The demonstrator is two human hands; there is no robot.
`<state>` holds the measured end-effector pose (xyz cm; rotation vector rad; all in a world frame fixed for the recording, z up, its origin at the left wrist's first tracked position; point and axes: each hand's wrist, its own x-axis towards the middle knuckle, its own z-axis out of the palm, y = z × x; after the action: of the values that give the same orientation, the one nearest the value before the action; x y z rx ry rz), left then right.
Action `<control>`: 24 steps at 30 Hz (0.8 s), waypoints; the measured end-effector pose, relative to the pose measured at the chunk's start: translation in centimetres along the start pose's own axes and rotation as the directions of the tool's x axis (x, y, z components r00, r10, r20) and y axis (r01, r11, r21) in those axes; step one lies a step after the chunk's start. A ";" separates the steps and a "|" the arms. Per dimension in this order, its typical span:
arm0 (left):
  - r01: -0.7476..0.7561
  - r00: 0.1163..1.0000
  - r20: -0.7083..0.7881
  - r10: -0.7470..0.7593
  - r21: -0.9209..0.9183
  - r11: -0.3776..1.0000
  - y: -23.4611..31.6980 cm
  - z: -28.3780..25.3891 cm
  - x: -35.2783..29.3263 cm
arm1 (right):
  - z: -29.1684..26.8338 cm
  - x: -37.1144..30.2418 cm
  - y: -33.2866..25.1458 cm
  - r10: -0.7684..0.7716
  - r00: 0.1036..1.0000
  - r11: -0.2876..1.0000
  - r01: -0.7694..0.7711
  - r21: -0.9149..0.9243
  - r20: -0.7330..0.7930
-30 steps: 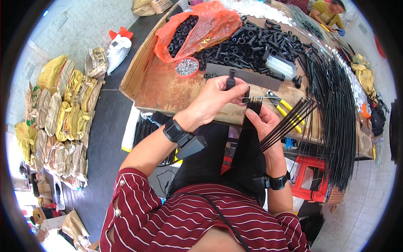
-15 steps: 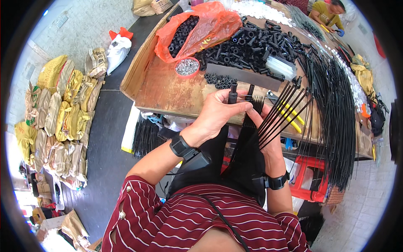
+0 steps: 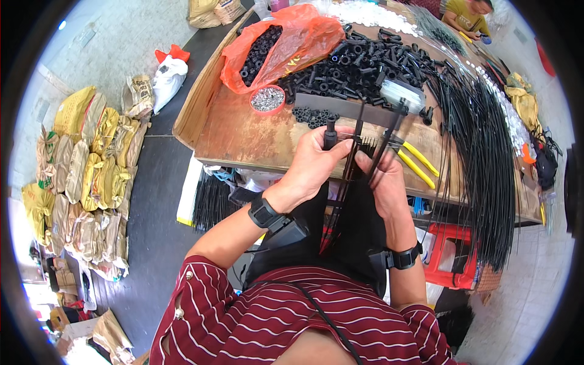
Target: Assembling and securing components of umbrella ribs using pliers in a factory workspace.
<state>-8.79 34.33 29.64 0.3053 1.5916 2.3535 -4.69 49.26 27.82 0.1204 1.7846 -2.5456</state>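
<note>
Locate the left hand at the centre of the frame. Gripping a tube, black, with thumb and fingers closed around it; stood roughly upright, narrower end up. Note the left thumb tip close beside the rods.

Locate the right hand just right of centre. Closed on the rods, with the thumb against them and the fingers partly blurred. Find these rods, black and thin, between both hands: running from above the hands down toward the lap, with some blurred and slanting at the right hand. Cannot tell their number.

Find the pliers right of the right hand, yellow handles toward the lower right, on the table. Above the hands, see a grey bar, with black rings clustered just below its left part. At upper centre, see a heap of black parts, with a clear pack at its lower right.

Left of the heap, note an orange bag, open on more black parts, and a red dish of small metal pieces below it. At right, find long rods, hanging over the table edge.
</note>
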 end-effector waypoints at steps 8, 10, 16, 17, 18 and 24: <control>-0.047 0.995 0.089 0.046 0.004 0.999 0.2 -0.9 0.0 | -0.3 0.3 -0.2 0.041 0.997 0.998 -0.044 0.036 0.059; -0.048 0.990 0.132 0.047 0.002 0.999 0.0 -1.8 0.1 | -0.1 0.2 -0.4 0.077 0.994 0.995 -0.082 0.059 0.074; 0.034 0.954 0.297 -0.037 0.013 0.999 1.7 -3.0 0.4 | -0.9 0.7 0.5 0.136 0.971 0.978 -0.163 0.129 0.199; 0.057 0.953 0.296 -0.064 0.034 0.998 1.6 -3.2 0.7 | -0.8 0.7 0.6 0.123 0.962 0.977 -0.160 0.139 0.244; 0.055 0.953 0.297 -0.063 0.034 0.998 2.0 -3.5 0.9 | -0.5 0.7 0.6 0.109 0.951 0.976 -0.157 0.149 0.289; 0.341 0.839 0.472 -0.272 -0.065 0.938 2.4 -4.1 1.3 | 0.0 -0.8 1.2 0.071 0.938 0.902 -0.206 0.380 0.340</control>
<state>-11.65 30.35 30.40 0.4887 1.1400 1.9512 -3.78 48.87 26.80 -0.1433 1.0716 -2.6093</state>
